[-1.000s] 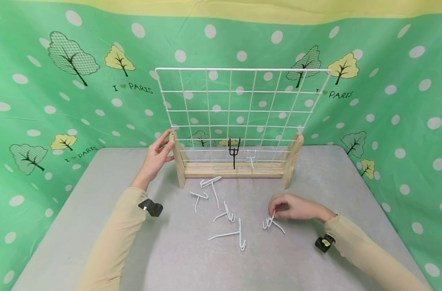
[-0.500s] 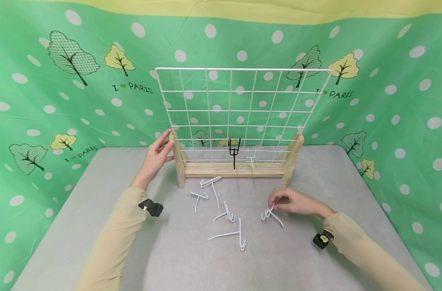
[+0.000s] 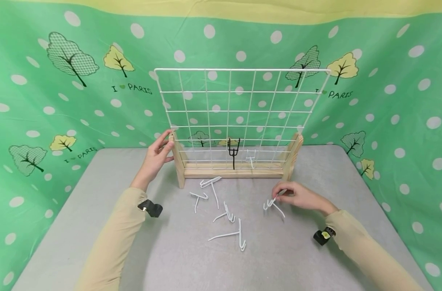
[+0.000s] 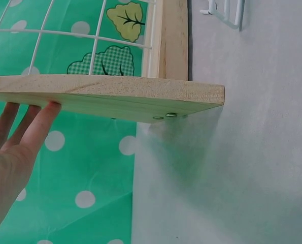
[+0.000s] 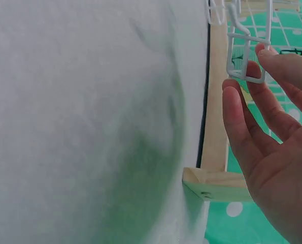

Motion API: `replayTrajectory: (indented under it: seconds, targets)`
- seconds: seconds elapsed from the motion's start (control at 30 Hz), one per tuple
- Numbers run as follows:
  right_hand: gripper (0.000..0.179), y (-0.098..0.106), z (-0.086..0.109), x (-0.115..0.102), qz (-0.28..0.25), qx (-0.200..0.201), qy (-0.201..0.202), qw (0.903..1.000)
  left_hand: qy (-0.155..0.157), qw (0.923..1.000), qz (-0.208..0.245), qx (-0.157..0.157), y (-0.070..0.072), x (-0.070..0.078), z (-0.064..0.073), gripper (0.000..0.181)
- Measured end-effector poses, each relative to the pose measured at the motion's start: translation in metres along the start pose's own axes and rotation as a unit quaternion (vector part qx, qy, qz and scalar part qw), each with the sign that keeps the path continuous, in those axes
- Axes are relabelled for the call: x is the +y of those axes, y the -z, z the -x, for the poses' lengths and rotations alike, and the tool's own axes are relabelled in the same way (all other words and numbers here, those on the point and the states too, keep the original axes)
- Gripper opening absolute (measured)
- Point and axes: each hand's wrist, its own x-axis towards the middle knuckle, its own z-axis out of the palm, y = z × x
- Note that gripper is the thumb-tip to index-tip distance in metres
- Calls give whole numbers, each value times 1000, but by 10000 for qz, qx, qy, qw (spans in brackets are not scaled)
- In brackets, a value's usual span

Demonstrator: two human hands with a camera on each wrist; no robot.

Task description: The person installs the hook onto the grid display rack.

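Observation:
In the head view, a white wire grid panel (image 3: 243, 92) stands in a wooden stand (image 3: 232, 173). My left hand (image 3: 153, 159) is at its left side; in the left wrist view, fairly straight fingers (image 4: 41, 124) touch the outer face of the wooden side piece (image 4: 115, 87). My right hand (image 3: 297, 196) pinches a white wire hook (image 3: 273, 205) by one end, in front of the stand's right foot. Its double-pronged part (image 5: 255, 79) shows between thumb and fingers in the right wrist view. A black hook (image 3: 233, 152) and a white hook (image 3: 251, 159) hang low on the grid.
Several loose white hooks, such as this one (image 3: 240, 234) and another (image 3: 211, 182), lie on the grey table (image 3: 192, 258) between my hands, in front of the stand. A green dotted cloth (image 3: 395, 72) surrounds the table at the back and sides.
My right hand has moved away from me toward the stand, carrying the white hook with it. My left hand and the loose hooks stay where they were.

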Motion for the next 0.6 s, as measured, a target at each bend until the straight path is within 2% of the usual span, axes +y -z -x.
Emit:
replayTrajectory:
  seconds: [0.1, 0.27, 0.43, 0.6]
  targets:
    - [17, 4, 0, -2, 67, 214, 62, 9997, -16, 10000, -25, -1, 0, 0, 1, 52]
    - [13, 10, -1, -4, 81, 451, -65, 9989, -46, 10000, -83, 19, 0, 0, 1, 52]
    - [13, 15, 0, -7, 108, 690, -286, 9971, -59, 10000, -78, 5, -1, 1, 1, 52]
    - [12, 21, 0, -11, 121, 1116, -586, 9920, -57, 9999, -97, 0, 0, 0, 1, 51]
